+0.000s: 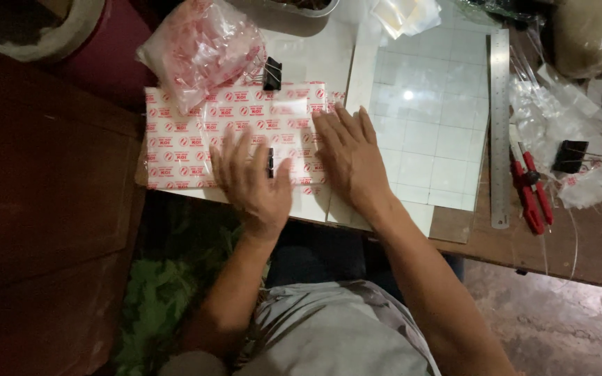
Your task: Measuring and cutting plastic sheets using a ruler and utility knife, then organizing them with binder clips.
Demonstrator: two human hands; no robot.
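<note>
A flat stack of clear plastic sheets printed with small red marks (189,136) lies on the white board at the table's left. My left hand (252,181) rests palm down on its near edge, fingers spread. My right hand (348,157) presses flat on the stack's right end, fingers pointing away from me. A small black binder clip (270,162) shows between my left fingers. Another black binder clip (272,73) grips the stack's far edge. A crumpled bag of red-printed plastic (200,45) sits on the stack's far left part.
A white gridded cutting board (433,125) lies to the right. A steel ruler (499,125) runs along its right side, with red-handled cutters (531,188), a third black clip (570,156) and loose clear plastic (580,118) beyond. The wooden table edge (524,261) is near.
</note>
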